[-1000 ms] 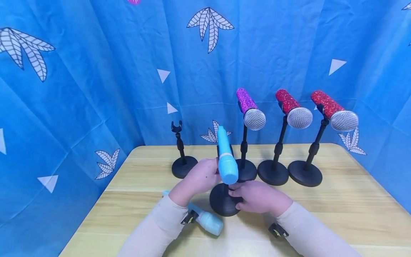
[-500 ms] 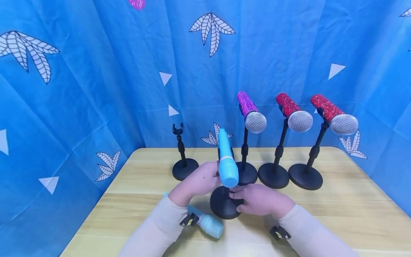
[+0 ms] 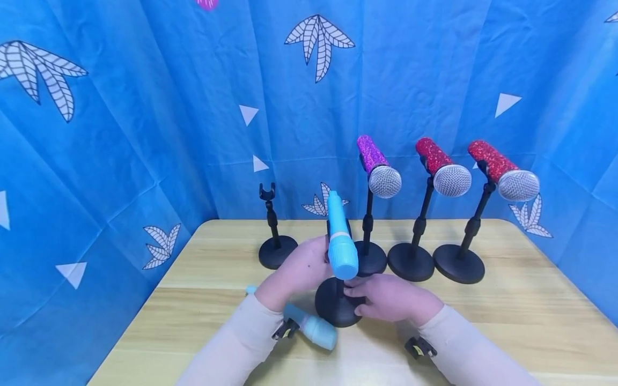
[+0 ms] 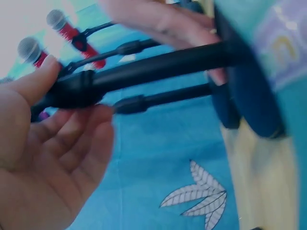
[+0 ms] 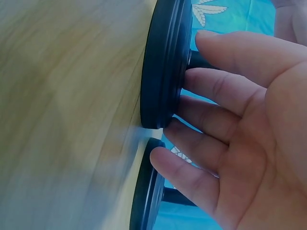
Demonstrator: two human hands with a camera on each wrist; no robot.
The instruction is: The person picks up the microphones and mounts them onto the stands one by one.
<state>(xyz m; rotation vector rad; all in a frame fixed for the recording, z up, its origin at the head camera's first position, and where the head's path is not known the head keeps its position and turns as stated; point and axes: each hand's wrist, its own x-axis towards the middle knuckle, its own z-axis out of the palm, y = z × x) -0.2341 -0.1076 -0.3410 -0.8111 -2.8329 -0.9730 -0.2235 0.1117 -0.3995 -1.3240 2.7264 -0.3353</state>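
Note:
A light blue microphone (image 3: 342, 244) rests in the holder of a black microphone stand (image 3: 333, 305), head tilted down toward me. My left hand (image 3: 305, 264) grips the stand's upright; in the left wrist view its thumb and fingers lie around the collar (image 4: 79, 88). Low on the same stand is my right hand (image 3: 388, 296). In the right wrist view its fairly straight fingers (image 5: 206, 112) touch the round base (image 5: 165, 62), with the thumb near the pole. A second light blue microphone (image 3: 316, 331) lies on the table, partly hidden under my left forearm.
A stand with no microphone (image 3: 276, 249) is at the back left. To the right stand a purple glitter microphone (image 3: 373, 155) and two red ones (image 3: 434, 155), each on a black stand. A blue patterned curtain (image 3: 309, 107) surrounds the wooden table (image 3: 193, 321).

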